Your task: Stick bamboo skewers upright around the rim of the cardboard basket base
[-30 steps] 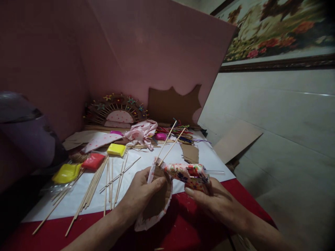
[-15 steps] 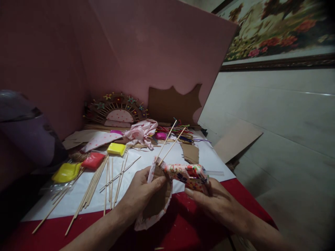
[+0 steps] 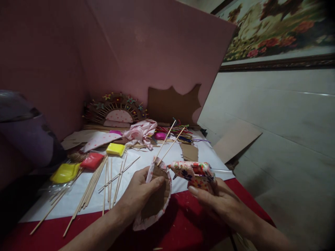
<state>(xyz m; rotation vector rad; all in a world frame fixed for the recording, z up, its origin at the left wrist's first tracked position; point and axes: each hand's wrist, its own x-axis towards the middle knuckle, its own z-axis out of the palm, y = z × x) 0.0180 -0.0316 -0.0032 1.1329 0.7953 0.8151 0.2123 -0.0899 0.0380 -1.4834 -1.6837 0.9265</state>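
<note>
In the head view, the left hand (image 3: 142, 188) had its grip closed on a cardboard piece (image 3: 154, 202), low in the middle of the frame; the right held a flowered glue gun (image 3: 192, 172), its nozzle near the upper rim. Fabric already wrapped the visible edge, and two sticks (image 3: 171, 146) stood up from the top; the rim's lower part bore none. The table's (image 3: 183, 219) edge sloped away by the right wrist, while loose sticks (image 3: 92, 184) crowded the left forearm, leaving, I judged, less room there.
</note>
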